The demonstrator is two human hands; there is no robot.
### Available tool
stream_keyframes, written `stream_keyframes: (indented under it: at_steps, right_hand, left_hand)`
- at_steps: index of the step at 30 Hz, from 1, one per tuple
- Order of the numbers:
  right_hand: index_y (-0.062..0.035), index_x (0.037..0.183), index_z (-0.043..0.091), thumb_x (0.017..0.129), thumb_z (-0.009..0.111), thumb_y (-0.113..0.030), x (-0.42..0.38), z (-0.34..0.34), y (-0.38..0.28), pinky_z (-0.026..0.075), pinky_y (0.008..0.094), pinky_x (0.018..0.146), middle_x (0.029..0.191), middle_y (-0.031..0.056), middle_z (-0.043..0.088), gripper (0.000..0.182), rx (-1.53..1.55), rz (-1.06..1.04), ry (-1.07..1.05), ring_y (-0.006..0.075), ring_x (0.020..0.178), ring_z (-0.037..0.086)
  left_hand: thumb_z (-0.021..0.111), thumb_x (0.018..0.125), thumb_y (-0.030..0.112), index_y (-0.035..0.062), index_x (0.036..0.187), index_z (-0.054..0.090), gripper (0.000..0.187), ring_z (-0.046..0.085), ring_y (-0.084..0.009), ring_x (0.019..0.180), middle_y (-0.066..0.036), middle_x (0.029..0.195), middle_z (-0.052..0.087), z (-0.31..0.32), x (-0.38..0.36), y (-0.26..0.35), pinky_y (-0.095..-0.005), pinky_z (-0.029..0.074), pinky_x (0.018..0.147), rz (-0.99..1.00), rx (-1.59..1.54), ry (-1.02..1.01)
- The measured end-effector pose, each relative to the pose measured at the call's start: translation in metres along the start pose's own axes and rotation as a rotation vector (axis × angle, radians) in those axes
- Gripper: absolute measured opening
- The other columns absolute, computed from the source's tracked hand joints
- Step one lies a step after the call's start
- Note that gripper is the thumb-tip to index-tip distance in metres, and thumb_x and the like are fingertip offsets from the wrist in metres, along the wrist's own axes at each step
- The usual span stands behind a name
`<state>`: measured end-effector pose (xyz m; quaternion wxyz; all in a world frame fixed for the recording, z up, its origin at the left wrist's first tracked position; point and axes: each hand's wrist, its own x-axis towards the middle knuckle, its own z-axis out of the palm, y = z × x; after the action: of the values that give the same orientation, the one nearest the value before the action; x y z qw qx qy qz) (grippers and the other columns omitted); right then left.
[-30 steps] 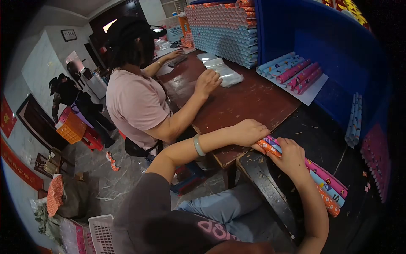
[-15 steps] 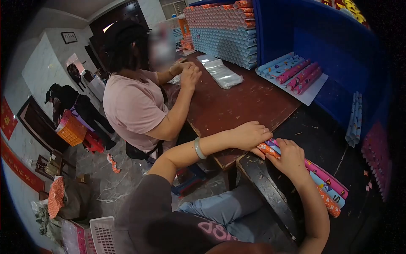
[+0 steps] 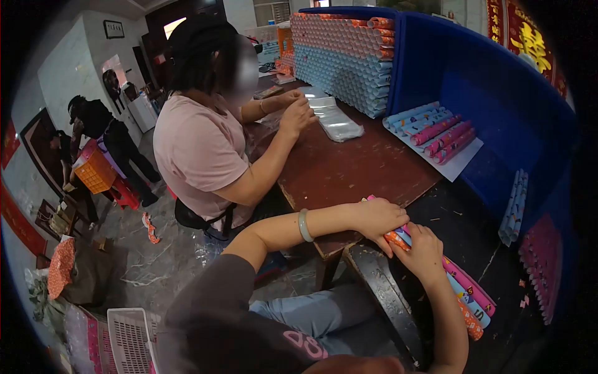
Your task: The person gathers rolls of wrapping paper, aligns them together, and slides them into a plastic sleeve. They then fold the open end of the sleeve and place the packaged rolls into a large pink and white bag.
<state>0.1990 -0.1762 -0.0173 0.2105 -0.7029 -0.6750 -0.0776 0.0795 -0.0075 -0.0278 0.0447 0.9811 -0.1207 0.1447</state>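
Several rolled paper tubes, pink, light blue and orange (image 3: 464,293), lie side by side on the black tabletop at the right. My left hand (image 3: 380,221), below a pale bangle, is wrapped over their far end. Close beside it, my right hand (image 3: 422,249) grips the same tubes a little nearer to me, its forearm running alongside them. A pink tip sticks out past my left hand. The tubes' near ends show open beyond my right wrist. My palms and the tube parts under them are hidden.
A co-worker in a pink shirt (image 3: 199,140) sits at the red-brown table (image 3: 349,177), near clear plastic bags (image 3: 336,118). Tubes are stacked (image 3: 342,62) at the back. A blue bin (image 3: 486,93) holds more tubes on a white sheet (image 3: 458,163). Pink scalloped pieces (image 3: 542,265) lie at far right.
The view has shifted. My left hand has moved slightly along the tubes, and a pink end now shows beyond it. The co-worker's hands have moved apart a little.
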Motion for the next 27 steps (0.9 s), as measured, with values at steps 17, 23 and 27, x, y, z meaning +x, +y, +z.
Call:
stream_keyframes:
  at_steps: [17, 23, 27]
  right_hand:
    - [0.0008, 0.109, 0.060, 0.067, 0.077, -0.027, 0.001, 0.002, 0.003, 0.051, 0.0421, 0.079, 0.096, 0.0165, 0.066, 0.053, -0.041, 0.000, -0.013, 0.0344, 0.091, 0.063]
    - [0.0006, 0.108, 0.061, 0.067, 0.077, -0.025, 0.002, 0.000, 0.001, 0.050, 0.0430, 0.080, 0.098, 0.0176, 0.066, 0.051, -0.022, 0.001, -0.037, 0.0353, 0.092, 0.063]
    - [0.0004, 0.109, 0.059, 0.070, 0.076, -0.027, 0.007, 0.001, -0.001, 0.050, 0.0440, 0.076, 0.096, 0.0159, 0.065, 0.050, -0.070, -0.024, -0.055, 0.0353, 0.091, 0.062]
  left_hand:
    - [0.068, 0.066, 0.067, -0.0011, 0.099, 0.054, 0.077, 0.061, -0.0353, 0.084, -0.017, 0.091, 0.061, 0.008, -0.002, -0.003, -0.0424, 0.050, 0.072, 0.015, -0.014, 0.080]
    - [0.069, 0.062, 0.068, -0.0001, 0.090, 0.057, 0.075, 0.062, -0.0355, 0.080, -0.016, 0.084, 0.062, 0.014, -0.002, -0.006, -0.0414, 0.050, 0.069, 0.011, -0.011, 0.147]
    - [0.073, 0.059, 0.065, 0.0007, 0.087, 0.057, 0.072, 0.063, -0.0347, 0.081, -0.015, 0.085, 0.062, 0.008, -0.005, -0.006, -0.0413, 0.050, 0.069, 0.005, 0.013, 0.115]
